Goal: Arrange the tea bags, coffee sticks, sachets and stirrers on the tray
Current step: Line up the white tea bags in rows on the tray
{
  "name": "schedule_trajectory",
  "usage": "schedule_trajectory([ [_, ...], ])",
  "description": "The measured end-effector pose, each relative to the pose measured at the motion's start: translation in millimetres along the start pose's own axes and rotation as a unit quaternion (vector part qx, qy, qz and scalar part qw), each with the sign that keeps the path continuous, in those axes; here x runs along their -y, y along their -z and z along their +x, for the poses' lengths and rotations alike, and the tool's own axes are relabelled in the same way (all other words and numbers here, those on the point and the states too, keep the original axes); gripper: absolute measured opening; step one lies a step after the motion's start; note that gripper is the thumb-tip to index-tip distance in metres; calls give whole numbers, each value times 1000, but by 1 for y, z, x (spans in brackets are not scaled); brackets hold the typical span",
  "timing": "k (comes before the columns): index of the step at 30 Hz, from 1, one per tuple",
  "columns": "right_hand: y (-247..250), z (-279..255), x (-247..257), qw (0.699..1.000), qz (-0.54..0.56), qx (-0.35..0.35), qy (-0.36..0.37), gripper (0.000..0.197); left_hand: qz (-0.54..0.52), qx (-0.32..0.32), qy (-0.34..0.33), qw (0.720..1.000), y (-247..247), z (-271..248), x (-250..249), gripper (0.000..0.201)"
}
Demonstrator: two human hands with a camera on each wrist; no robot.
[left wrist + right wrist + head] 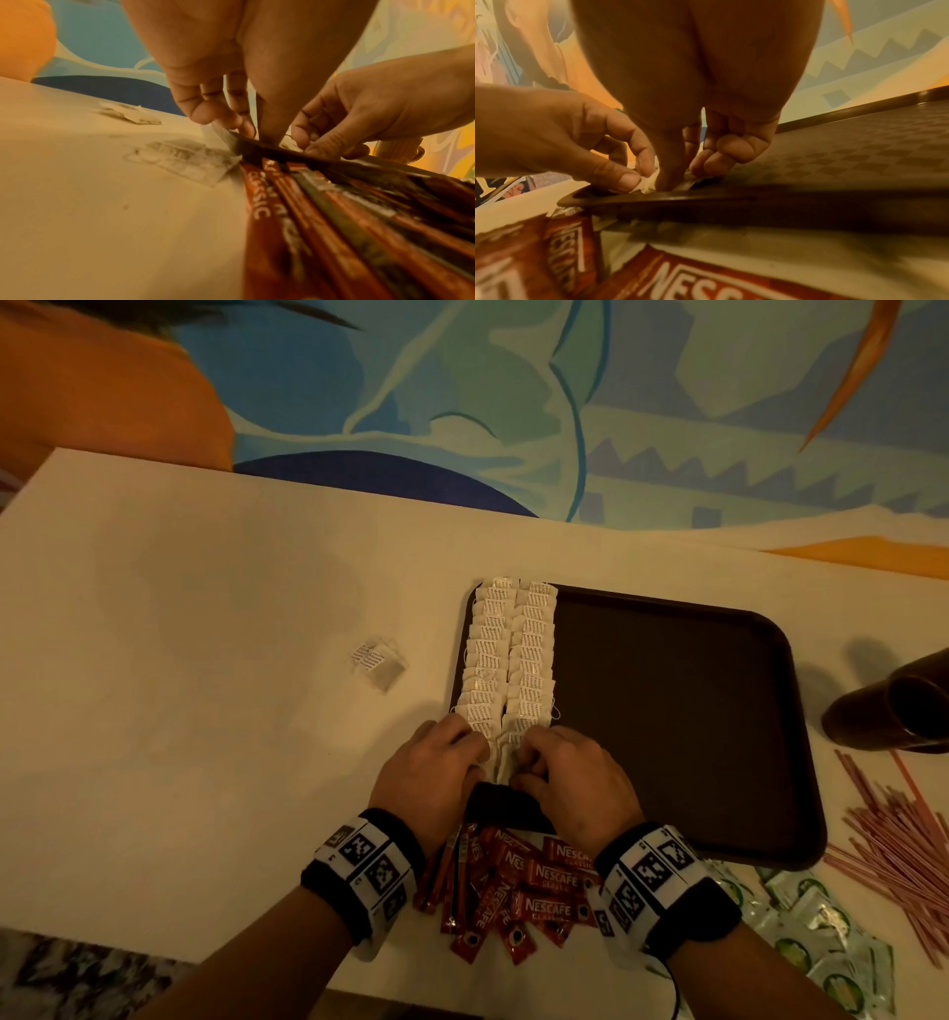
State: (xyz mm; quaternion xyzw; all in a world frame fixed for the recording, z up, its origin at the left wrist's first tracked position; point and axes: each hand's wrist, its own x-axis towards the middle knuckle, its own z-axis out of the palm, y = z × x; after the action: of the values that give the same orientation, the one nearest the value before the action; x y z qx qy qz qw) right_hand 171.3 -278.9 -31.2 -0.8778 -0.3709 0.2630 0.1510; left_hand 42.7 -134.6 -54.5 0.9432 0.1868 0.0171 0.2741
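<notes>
A dark brown tray (678, 711) lies on the cream table. Two neat overlapping rows of white tea bags (508, 660) run down its left side. At the near end of these rows both hands work side by side. My left hand (470, 752) pinches a tea bag (649, 182) between thumb and forefinger. My right hand (531, 762) has its fingers curled and pinches the neighbouring tea bag at the tray's near rim (706, 198). Red coffee sticks (518, 886) lie heaped under my wrists, off the tray.
Loose tea bags (377, 662) lie on the table left of the tray. Green sachets (811, 932) and pink stirrers (893, 839) are spread at the near right. A brown cup (893, 706) lies on its side right of the tray. The tray's right part is bare.
</notes>
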Motion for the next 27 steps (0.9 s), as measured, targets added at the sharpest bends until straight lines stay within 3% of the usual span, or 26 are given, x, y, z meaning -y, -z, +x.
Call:
schedule_trajectory([
  [8,22,2,14,1000,23,-7,16,23,-22,-41,14,999,28,-3,5,11],
  [13,33,27,36,998,45,-9,35,28,-22,-129,159,978,68,26,62,14],
  [18,28,50,62,997,38,10,60,27,-16,-62,280,958,76,58,84,38],
  [22,25,70,79,997,19,19,74,26,-26,-38,296,954,68,64,82,38],
  [27,26,98,104,996,13,18,83,24,-58,-70,269,959,73,47,82,18],
])
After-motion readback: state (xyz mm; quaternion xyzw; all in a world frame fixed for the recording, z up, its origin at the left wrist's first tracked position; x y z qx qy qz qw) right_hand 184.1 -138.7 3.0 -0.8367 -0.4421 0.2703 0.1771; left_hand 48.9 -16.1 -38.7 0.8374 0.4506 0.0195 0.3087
